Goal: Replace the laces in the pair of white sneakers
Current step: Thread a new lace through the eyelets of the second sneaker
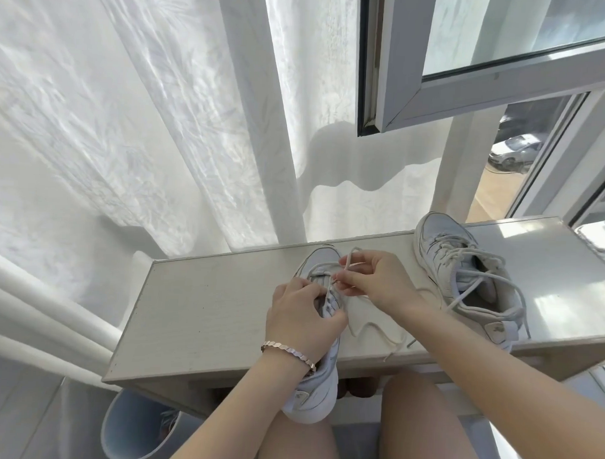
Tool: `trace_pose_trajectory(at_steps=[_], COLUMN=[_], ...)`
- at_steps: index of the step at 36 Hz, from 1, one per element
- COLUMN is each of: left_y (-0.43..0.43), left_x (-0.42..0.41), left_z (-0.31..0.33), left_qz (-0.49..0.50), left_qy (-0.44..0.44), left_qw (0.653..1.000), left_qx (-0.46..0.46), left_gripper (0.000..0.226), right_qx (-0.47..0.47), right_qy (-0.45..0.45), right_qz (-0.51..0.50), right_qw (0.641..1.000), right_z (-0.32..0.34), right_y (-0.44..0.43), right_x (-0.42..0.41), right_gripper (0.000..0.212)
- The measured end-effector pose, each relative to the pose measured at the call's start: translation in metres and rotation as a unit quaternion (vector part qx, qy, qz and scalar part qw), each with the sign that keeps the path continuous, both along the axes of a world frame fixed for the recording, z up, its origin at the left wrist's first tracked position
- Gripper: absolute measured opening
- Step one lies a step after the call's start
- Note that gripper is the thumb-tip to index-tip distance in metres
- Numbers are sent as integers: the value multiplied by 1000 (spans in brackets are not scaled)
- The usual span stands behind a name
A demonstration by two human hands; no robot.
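While the left hand (299,318) is curled tight around the eyelet side of the white sneaker (322,261), toe on the table (206,301) and heel hanging past the near edge onto a thigh (297,445), the right hand (378,280) pinches the lace (352,329) right by the eyelets. The slack trails toward the near edge. The other sneaker (464,269) sits toward the right end.

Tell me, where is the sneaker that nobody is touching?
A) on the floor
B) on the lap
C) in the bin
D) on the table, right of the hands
D: the untouched sneaker stands on the table, right of both hands; the left hand holds the near sneaker and the right hand pinches its lace.
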State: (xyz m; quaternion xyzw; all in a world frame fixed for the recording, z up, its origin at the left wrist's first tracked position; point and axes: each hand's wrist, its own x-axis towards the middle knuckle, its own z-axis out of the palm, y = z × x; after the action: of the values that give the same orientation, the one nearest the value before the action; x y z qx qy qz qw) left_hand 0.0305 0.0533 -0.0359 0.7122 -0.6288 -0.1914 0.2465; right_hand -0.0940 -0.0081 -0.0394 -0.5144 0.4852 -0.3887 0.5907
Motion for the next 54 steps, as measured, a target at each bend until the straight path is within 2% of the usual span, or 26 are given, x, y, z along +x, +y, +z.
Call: trace_pose_trajectory(at_steps=[11, 14, 19, 23, 34, 37, 41, 49, 54], left_y=[1, 1, 2, 2, -2, -2, -2, -2, -3], left_x=[-1, -1, -1, 0, 1, 1, 1, 2, 2], left_z=[0, 0, -2, -2, -2, -1, -1, -2, -1], left_qz=[10, 10, 12, 10, 14, 14, 10, 14, 11], left_qy=[9, 6, 3, 8, 24, 27, 26, 30, 33], left_qw=[1000, 1000, 1000, 1000, 999, 999, 999, 999, 999], left_qx=[-1, 1, -11, -12, 21, 25, 19, 17, 31], left_gripper=[19, 25, 18, 15, 23, 23, 21, 15, 29], right_qx=[-48, -55, -26, 11, 35, 21, -26, -5, -22], right_qy=[59, 67, 54, 43, 9, 11, 62, 56, 39], right_qz=[16, 21, 43, 63, 5, -18, -29, 17, 14], right_qw=[997, 996, 997, 997, 999, 1000, 997, 998, 999], right_z=[-4, -6, -6, -2, -5, -8, -10, -12, -18], right_y=[-4, -3, -4, -8, -6, -4, -2, -4, -2], right_x=[4, 3, -1, -3, 4, 7, 10, 7, 5], right_gripper=[20, 17, 5, 9, 12, 19, 23, 22, 15])
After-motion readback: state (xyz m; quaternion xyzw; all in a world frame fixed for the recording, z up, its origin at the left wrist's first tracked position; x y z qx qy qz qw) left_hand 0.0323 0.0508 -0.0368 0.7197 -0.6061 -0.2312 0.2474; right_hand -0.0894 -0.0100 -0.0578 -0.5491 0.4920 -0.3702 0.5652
